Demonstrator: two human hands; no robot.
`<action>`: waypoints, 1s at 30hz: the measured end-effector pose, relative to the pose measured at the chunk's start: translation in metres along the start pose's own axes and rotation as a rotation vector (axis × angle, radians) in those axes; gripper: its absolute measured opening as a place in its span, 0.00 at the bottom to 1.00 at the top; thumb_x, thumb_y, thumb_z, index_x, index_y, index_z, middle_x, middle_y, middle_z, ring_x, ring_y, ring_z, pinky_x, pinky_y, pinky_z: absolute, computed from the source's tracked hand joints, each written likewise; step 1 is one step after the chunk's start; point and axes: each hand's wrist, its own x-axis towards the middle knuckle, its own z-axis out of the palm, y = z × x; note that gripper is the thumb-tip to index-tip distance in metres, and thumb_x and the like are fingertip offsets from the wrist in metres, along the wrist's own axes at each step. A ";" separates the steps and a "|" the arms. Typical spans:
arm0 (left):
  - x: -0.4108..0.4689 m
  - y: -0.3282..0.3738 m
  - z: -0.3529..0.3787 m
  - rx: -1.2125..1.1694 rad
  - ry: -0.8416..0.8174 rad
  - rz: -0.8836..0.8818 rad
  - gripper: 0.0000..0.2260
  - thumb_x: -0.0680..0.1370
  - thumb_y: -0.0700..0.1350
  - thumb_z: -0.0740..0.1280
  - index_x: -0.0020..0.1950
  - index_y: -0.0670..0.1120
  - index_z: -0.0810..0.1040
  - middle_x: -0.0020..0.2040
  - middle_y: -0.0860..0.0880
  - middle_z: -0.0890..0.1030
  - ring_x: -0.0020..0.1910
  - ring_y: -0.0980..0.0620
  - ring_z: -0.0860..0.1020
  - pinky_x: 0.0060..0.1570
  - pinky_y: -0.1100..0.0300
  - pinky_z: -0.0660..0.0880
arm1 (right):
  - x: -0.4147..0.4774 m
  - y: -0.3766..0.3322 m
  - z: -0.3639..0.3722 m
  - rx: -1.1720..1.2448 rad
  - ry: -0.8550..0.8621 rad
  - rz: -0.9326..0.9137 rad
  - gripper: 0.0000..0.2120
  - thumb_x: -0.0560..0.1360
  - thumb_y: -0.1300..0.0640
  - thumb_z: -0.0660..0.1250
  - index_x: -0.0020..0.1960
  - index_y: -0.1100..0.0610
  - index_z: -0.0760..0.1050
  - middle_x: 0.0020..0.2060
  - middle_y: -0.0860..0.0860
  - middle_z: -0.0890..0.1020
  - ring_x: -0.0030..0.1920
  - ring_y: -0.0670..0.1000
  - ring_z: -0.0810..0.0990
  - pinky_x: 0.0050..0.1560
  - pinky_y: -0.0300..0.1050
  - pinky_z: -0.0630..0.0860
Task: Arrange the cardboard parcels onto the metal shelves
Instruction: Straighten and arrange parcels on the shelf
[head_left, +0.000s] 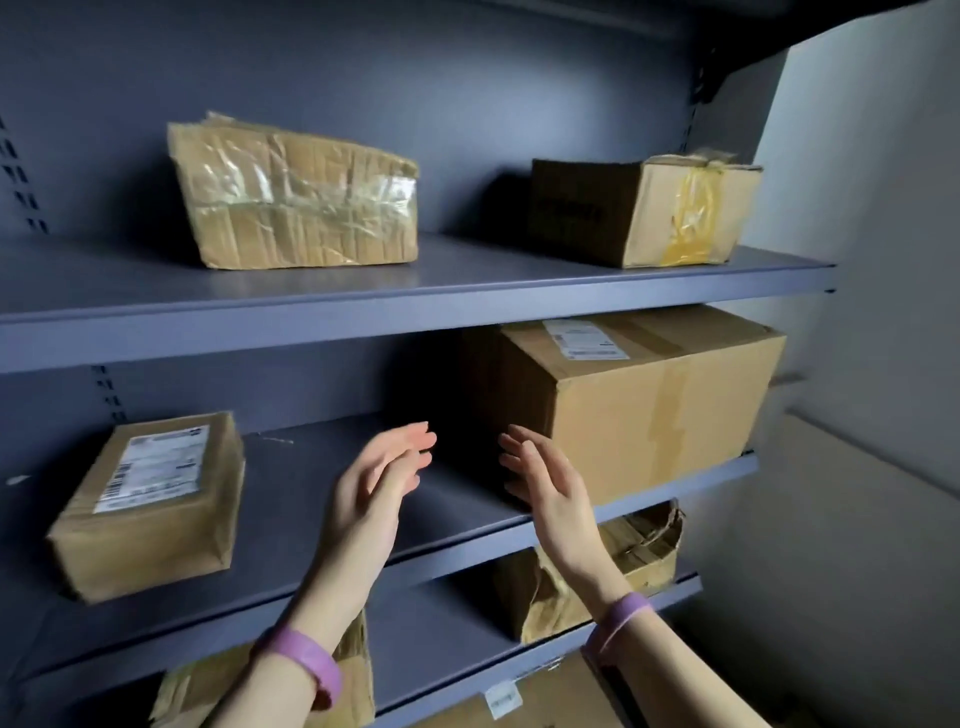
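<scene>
Head view, left hand (382, 475) and right hand (545, 480) empty, fingers straight, beside boxy cardboard parcel (639, 400), smooth metal shelf (322, 467)

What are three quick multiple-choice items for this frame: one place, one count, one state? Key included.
1. Where does the large labelled box stand?
A. bottom shelf, left
B. middle shelf, right end
C. on the floor

2. How many parcels are on the upper shelf?
A. one
B. two
C. four

3. How are the left hand and right hand?
A. both open, holding nothing
B. both gripping a parcel
C. left one pinching a label

Key:
1 B, it sits at the right end of the middle shelf.
2 B, a tape-wrapped parcel at left and a yellow-taped box at right.
3 A, the fingers of both are straight and nothing is in them.
</scene>
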 end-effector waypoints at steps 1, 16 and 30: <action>0.001 -0.005 0.017 0.018 -0.006 -0.002 0.11 0.80 0.39 0.62 0.60 0.48 0.79 0.56 0.52 0.83 0.59 0.52 0.79 0.63 0.54 0.73 | 0.005 0.004 -0.017 0.021 -0.015 0.002 0.13 0.82 0.51 0.57 0.63 0.49 0.76 0.57 0.46 0.83 0.58 0.45 0.81 0.57 0.40 0.78; 0.011 -0.049 0.214 0.228 0.328 -0.243 0.31 0.70 0.62 0.69 0.72 0.60 0.66 0.71 0.58 0.70 0.67 0.59 0.70 0.68 0.55 0.66 | 0.096 0.032 -0.311 -0.037 -0.088 -0.023 0.10 0.81 0.53 0.62 0.60 0.46 0.78 0.57 0.43 0.82 0.58 0.43 0.80 0.58 0.47 0.78; 0.074 -0.032 0.240 0.206 0.600 -0.359 0.24 0.71 0.68 0.66 0.60 0.56 0.71 0.62 0.51 0.76 0.59 0.48 0.74 0.61 0.49 0.69 | 0.188 0.009 -0.359 0.007 0.131 0.129 0.27 0.79 0.42 0.62 0.69 0.60 0.68 0.59 0.52 0.78 0.64 0.53 0.74 0.67 0.45 0.65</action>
